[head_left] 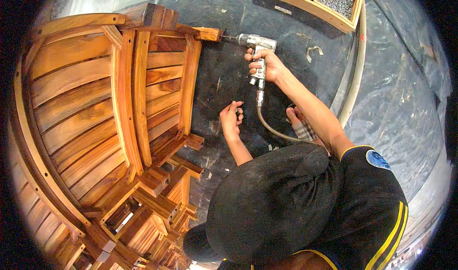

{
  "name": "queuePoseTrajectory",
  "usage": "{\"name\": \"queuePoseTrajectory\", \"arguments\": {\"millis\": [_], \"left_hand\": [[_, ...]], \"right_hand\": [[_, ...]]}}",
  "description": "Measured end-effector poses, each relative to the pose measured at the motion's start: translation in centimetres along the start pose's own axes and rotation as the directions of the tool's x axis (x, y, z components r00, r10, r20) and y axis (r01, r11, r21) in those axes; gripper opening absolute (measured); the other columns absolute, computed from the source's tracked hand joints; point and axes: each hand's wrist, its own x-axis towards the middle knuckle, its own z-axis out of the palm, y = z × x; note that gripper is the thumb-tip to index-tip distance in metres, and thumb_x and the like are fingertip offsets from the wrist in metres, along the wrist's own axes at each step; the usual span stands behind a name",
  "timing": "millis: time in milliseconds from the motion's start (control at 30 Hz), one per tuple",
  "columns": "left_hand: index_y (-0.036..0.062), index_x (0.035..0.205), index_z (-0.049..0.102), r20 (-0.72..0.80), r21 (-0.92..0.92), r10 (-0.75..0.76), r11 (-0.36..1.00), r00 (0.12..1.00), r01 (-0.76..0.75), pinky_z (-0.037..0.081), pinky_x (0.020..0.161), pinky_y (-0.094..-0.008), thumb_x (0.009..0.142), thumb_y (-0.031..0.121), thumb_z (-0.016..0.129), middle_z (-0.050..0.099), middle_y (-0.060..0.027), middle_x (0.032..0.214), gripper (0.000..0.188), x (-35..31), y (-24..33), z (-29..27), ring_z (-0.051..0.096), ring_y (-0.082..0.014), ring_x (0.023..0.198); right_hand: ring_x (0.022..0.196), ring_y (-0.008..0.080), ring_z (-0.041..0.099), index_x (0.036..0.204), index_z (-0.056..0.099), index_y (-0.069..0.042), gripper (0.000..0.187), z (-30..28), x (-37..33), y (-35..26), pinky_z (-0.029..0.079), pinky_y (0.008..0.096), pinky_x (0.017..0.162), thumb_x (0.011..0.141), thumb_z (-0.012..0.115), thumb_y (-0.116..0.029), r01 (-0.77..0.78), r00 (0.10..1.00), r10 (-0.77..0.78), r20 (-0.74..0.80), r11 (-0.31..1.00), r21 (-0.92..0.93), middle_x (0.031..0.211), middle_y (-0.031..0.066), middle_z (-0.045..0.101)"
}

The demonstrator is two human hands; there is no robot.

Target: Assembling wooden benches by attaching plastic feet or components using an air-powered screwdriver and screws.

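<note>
Bench: dark mat [224,84] under our work, chips scattered beside the chair.
Chair: slatted wooden chair [109,98] lies on its side, filling the bench's left part.
Right hand [267,65]: our fingers wrap the silver air screwdriver [257,48], its tip touching the chair's upper leg end [209,34].
Hose [272,127]: runs from the tool's handle toward us.
Left hand [231,119]: fingers loosely curled, grasping nothing we can see, just right of the chair.
Tray [305,5]: wooden, holding screws [336,0], beyond the tool.
</note>
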Motion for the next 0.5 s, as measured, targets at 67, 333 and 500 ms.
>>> {"name": "queuePoseTrajectory", "arguments": {"millis": [67,333,500], "left_hand": [[-0.0012,0.098,0.065,0.002,0.002,-0.001,1.000,1.000,0.001,0.025,0.035,-0.0201,0.095,0.022,0.049,0.052,-0.0012,0.062,0.028,0.1,-0.1,-0.3,0.042,-0.0059,0.044],[-0.0015,0.097,0.064,0.016,-0.062,0.013,0.998,1.000,-0.012,0.024,0.035,-0.0201,0.095,0.022,0.050,0.052,-0.0012,0.062,0.027,0.7,-0.7,-1.7,0.042,-0.0061,0.043],[-0.0013,0.096,0.064,0.021,-0.082,0.016,0.997,1.000,-0.014,0.024,0.035,-0.0201,0.094,0.022,0.050,0.052,-0.0015,0.062,0.027,0.5,-0.7,-1.5,0.042,-0.0064,0.043]], "right_hand": [[0.045,0.0107,0.040,0.091,0.053,-0.013,0.022,0.2,0.1,-0.2,0.042,0.0317,0.050,0.073,0.052,0.000,-0.034,0.999,0.032,0.037,0.998,0.049,0.080,0.0034,0.058],[0.046,0.0110,0.041,0.092,0.053,-0.013,0.023,0.3,0.2,-0.1,0.042,0.0315,0.049,0.073,0.052,0.000,-0.019,1.000,0.018,0.015,0.999,0.042,0.080,0.0039,0.058],[0.046,0.0110,0.041,0.092,0.052,-0.013,0.023,0.1,0.4,-0.3,0.043,0.0320,0.049,0.072,0.053,0.000,-0.029,0.999,0.027,0.031,0.999,0.041,0.080,0.0039,0.058]]}}
